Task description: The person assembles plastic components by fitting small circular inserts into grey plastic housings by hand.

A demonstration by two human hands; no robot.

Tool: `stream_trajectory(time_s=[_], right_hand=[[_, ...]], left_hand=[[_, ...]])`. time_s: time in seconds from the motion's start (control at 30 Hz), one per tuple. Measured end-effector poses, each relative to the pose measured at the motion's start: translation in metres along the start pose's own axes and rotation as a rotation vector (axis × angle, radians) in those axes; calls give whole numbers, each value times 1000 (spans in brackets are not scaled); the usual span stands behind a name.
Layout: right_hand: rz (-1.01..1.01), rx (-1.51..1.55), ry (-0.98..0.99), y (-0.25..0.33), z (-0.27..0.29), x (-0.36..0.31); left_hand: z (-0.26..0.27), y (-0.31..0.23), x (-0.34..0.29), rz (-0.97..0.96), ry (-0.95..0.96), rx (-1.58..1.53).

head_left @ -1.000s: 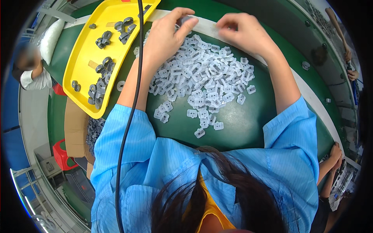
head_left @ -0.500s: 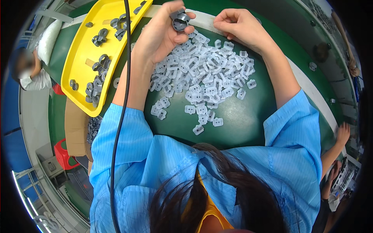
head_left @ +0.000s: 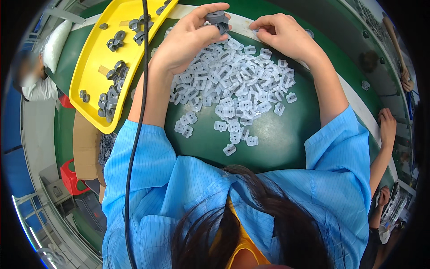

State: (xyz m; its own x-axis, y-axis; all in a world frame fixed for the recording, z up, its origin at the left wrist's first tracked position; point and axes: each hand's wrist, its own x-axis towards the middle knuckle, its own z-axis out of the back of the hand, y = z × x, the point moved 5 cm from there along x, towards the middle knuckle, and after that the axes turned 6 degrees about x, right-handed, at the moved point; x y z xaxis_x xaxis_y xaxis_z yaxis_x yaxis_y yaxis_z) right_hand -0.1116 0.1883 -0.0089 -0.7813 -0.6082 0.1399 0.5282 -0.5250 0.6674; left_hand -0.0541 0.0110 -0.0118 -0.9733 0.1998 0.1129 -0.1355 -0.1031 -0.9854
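Observation:
My left hand [head_left: 181, 45] is closed on a dark grey plastic part [head_left: 218, 20], round with a hollow underside, raised over the far edge of the pile. It may be more than one part. To its right, my right hand [head_left: 286, 36] is pinched at the thumb and forefinger near the white strip. A tiny pale bit shows at those fingertips, too small to name. Below both hands lies a heap of small translucent white plastic pieces [head_left: 237, 74], each with a dark slot or hole. Several strays lie nearer me.
A yellow tray [head_left: 89, 71] with grey parts [head_left: 107, 101] stands at the left. Beside it is a cardboard box [head_left: 86, 150] of grey parts. A black cable [head_left: 142, 89] hangs in front of my left arm. Other people's hands [head_left: 388, 125] work at the right, by a green belt.
My left hand has turned and shifted slightly right, tipping the grey part. My right hand has moved a little right and down. At the right, another person's hand has moved farther away from me.

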Motion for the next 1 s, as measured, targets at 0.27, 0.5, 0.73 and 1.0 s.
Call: stream_trajectory(time_s=[0.27,0.5,0.73,1.0], right_hand=[[-79,-102,-47,-7,-2,-1],[-22,-108,-95,-3,5,0],[-63,755,-173,15,-6,3],[-122,480,-205,33,-15,0]], left_hand=[[-3,-6,5,-139,-122,412],[0,3,4,-59,-84,561],[-10,-2,1,-112,-245,442],[-13,-15,-2,-381,-439,728]])
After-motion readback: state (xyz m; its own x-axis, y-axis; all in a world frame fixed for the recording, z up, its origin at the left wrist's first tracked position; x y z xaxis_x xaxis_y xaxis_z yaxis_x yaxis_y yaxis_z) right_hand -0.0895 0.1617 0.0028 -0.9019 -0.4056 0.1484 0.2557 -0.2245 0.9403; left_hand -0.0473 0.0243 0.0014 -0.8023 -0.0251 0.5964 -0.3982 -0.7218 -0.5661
